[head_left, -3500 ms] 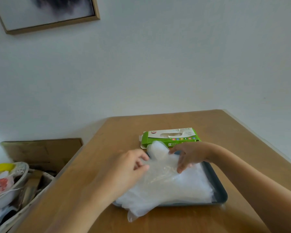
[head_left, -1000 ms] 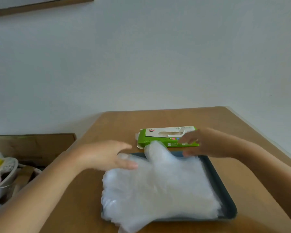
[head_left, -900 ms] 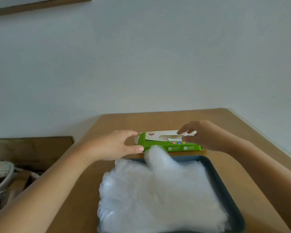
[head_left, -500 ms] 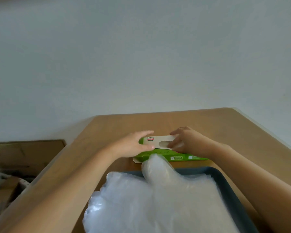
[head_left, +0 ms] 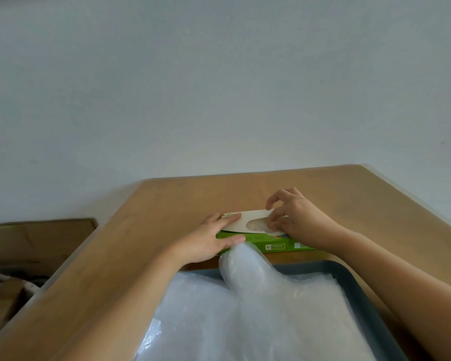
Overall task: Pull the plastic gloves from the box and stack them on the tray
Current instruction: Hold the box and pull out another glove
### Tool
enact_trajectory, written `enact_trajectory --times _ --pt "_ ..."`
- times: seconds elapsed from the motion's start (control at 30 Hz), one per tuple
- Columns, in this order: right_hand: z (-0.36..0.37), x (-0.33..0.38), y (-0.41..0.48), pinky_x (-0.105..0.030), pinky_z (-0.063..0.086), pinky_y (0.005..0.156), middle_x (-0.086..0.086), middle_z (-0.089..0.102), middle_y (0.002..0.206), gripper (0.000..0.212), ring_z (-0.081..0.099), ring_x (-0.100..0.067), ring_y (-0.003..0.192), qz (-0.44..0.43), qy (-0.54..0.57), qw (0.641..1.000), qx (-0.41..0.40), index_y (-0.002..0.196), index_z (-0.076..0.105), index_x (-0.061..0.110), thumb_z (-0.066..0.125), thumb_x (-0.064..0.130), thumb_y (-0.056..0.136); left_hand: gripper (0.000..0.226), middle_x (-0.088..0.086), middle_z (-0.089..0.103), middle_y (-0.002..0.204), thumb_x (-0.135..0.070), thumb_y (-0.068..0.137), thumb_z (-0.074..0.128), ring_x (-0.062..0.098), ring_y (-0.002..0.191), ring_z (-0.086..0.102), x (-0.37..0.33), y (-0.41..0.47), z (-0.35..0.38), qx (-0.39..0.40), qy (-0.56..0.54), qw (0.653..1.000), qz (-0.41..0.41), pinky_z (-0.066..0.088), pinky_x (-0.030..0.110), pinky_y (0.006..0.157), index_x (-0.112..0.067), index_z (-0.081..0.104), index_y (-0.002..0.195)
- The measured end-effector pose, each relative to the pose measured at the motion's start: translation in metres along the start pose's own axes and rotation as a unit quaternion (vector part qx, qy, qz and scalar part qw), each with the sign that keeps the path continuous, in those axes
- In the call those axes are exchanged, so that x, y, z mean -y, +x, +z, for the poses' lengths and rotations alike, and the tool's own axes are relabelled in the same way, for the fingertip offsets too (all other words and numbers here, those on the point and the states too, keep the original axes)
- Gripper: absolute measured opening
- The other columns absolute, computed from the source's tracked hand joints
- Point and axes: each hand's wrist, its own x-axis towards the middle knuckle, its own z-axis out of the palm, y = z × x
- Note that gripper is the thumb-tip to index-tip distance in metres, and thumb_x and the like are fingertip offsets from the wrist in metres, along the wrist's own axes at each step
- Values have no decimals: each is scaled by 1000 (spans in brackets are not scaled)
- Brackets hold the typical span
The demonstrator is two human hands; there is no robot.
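Green cardboard is taking the weight of the left hand point(head_left: 206, 243) now. A second ago that hand was hovering at the edge of the gloves point(head_left: 258, 308); it has since come off them and is lying flat on the box point(head_left: 279, 246). Its fingers are stretched straight over the white top and its thumb is lying along the front face, pressing rather than clutching.

The right hand point(head_left: 294, 220) has also come in and is working at the slot point(head_left: 255, 225). Its fingers are curled, with the tips down at the slot's right end and the index finger raised above them. Pale film is showing in the opening just left of those tips. Whether they are already pinching it I cannot tell.

The gloves are lying in a heap on the tray point(head_left: 354, 282), on the near side of both hands. One rounded lobe is reaching up to just below the left thumb, close against the box front. Part of the heap is spilling past the tray's left edge, beneath the left forearm.

So the last glove looks laid down and the next pull seems to be starting, with the left hand steadying the box on the table point(head_left: 167, 204).
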Motion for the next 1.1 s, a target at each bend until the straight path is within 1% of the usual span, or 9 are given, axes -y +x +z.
enact_trajectory --times 0.1,0.23,0.3,0.4,0.53,0.73,0.83,0.93,1.1 --pt "-3 -1 -1 -12 20 104 21 42 135 17 19 5 131 -14 26 999 27 98 77 22 68 30 87 60 -10 0 161 -53 92 48 11 148 -2 5 0 2 5 2 1000 4 3 35 120 -44 26 147" --pt "-3 -2 2 -24 15 113 16 30 152 27 6 -6 144 -1 -1 995 101 113 71 26 64 35 88 61 -15 -1 160 -55 90 47 9 147 -1 8 -1 2 9 -4 1000 8 5 37 121 -46 26 146" --pt "-2 -2 3 -27 17 112 15 39 148 22 12 -7 143 23 11 995 97 107 74 26 66 32 87 61 -16 -1 160 -56 90 47 9 147 -1 8 0 2 10 -4 1000 8 5 38 121 -46 26 146" --pt "0 1 4 -19 23 103 16 52 133 10 25 -5 134 30 29 998 53 91 78 22 71 24 84 60 -15 -1 160 -57 90 47 10 148 -1 7 -1 1 13 3 1000 6 5 39 121 -47 25 146" --pt "0 0 1 -17 31 95 20 56 111 11 32 -2 120 43 70 996 36 93 76 18 73 21 82 61 -15 -1 160 -57 90 47 10 148 -1 8 -1 1 15 3 1000 8 5 39 121 -48 25 146" --pt "-3 -5 2 -11 32 80 20 57 110 7 40 -3 107 60 108 992 -14 84 78 27 71 24 83 62 -14 -2 160 -58 89 47 11 148 -2 9 1 1 16 8 1000 6 5 40 121 -48 24 146" --pt "-2 -7 2 -19 30 84 20 55 110 13 39 -4 108 51 65 997 -5 91 77 23 64 22 89 61 -13 -1 160 -57 90 47 11 148 -3 7 0 1 16 7 1000 5 5 41 121 -47 24 146" --pt "1 -8 3 -19 28 87 21 52 109 17 37 -3 109 42 39 998 -3 97 75 19 59 21 92 61 -14 -2 160 -56 91 47 11 148 -3 7 -1 0 16 5 1000 5 5 40 121 -46 24 147" --pt "3 -9 6 -21 30 86 14 52 108 14 44 -9 105 71 69 994 -44 87 68 19 56 21 94 61 -12 -2 161 -56 91 47 12 148 -3 5 -1 -1 20 5 1000 1 4 40 121 -46 24 147"
